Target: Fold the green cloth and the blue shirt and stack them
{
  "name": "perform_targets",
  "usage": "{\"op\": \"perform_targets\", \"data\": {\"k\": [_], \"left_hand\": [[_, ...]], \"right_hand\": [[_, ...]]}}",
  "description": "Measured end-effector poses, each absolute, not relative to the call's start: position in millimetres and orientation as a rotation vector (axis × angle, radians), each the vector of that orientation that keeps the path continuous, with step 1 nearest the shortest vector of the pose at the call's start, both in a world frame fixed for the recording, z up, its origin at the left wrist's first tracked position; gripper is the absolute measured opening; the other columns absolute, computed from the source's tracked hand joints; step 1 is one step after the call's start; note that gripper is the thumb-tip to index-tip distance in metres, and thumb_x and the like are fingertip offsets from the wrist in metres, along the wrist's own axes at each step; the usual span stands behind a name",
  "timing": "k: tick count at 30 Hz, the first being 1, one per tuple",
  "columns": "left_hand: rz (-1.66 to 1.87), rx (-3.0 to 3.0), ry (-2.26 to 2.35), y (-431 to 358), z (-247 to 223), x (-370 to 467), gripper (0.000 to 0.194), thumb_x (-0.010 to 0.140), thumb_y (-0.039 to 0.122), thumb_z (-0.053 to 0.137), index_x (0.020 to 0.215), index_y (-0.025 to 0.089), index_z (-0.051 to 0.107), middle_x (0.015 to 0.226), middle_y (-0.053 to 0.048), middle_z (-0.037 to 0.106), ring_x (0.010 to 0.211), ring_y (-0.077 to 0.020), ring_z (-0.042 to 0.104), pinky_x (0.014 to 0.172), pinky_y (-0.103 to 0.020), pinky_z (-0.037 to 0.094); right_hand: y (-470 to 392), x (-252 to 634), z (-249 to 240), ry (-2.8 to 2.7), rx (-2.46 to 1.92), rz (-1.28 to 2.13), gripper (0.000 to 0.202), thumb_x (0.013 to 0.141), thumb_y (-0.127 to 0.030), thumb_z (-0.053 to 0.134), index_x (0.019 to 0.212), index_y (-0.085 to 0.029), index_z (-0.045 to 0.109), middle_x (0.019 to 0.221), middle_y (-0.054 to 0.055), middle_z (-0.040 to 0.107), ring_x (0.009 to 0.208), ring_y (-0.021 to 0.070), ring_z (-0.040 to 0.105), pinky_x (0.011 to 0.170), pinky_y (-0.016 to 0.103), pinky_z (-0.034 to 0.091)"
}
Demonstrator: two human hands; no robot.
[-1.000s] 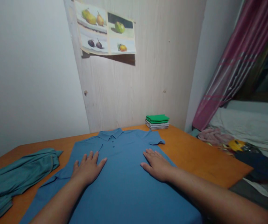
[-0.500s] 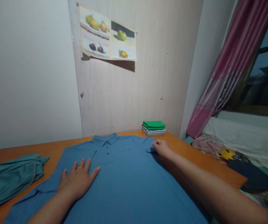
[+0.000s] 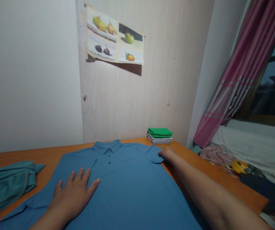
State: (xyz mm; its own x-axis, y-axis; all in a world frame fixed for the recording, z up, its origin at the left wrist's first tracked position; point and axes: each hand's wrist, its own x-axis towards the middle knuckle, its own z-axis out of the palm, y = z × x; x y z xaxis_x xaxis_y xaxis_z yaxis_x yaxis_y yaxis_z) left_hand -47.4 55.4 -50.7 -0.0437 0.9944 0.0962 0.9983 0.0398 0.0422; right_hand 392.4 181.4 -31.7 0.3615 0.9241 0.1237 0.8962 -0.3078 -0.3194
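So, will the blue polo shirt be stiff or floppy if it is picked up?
The blue polo shirt would probably sag, since its cloth lies flat with soft creases. It seems fairly light, as the fabric looks thin. Spread wide on the orange table, it probably won't roll.

The shirt (image 3: 130,191) is showing an even mid-blue, its buttons (image 3: 109,163) reading darker. The worktop (image 3: 46,155) is showing orange-brown and the crumpled garment (image 3: 8,182) teal. In the folded stack (image 3: 160,132), bright green is topping pale grey and a dark-and-white check. The curtain (image 3: 223,83) is displaying magenta-pink with whitish streaks, the wall panel (image 3: 128,105) a pale woodgrain.
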Motion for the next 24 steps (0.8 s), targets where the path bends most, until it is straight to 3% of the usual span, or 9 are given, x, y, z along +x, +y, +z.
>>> {"op": "perform_targets", "data": {"k": [4,7,13,24], "left_hand": [[-0.075,-2.125,-2.266,55.5,-50.0,-45.7,0.084,0.088,0.068,0.026,0.156,0.019,0.034,0.165,-0.011,0.024,0.151,-0.0396,0.018,0.115,-0.066,0.018],[-0.071,-2.12,-2.255,57.2,-52.5,-46.0,0.085,0.088,0.069,0.024,0.157,0.019,0.032,0.165,-0.01,0.023,0.151,-0.0393,0.017,0.115,-0.066,0.018],[-0.116,-2.12,-2.266,57.5,-55.1,-46.8,0.087,0.088,0.071,0.023,0.157,0.019,0.032,0.164,-0.01,0.025,0.151,-0.0393,0.018,0.115,-0.067,0.017],[-0.172,-2.136,-2.258,54.3,-53.4,-46.2,0.085,0.088,0.069,0.028,0.155,0.017,0.035,0.163,-0.013,0.028,0.15,-0.0409,0.021,0.114,-0.068,0.017]], "right_hand": [[189.9,385.4,-34.8,-1.562,-2.355,0.168,0.028,0.075,-0.031,0.072,0.095,-0.012,0.075,0.1,0.02,0.074,0.094,0.0324,0.072,0.07,0.035,0.054],[192.1,383.4,-34.3,-1.58,-2.33,0.171,0.023,0.076,-0.027,0.068,0.093,-0.012,0.075,0.099,0.02,0.074,0.091,0.0308,0.072,0.069,0.033,0.053],[187.5,374.8,-15.3,-1.607,-2.231,0.023,0.03,0.088,-0.029,0.054,0.105,-0.01,0.07,0.105,0.022,0.072,0.095,0.0305,0.07,0.072,0.035,0.051],[152.2,284.4,40.2,-1.986,-1.858,-0.168,0.027,0.096,-0.035,0.049,0.114,-0.021,0.064,0.108,0.013,0.072,0.099,0.0262,0.066,0.079,0.033,0.044]]}}
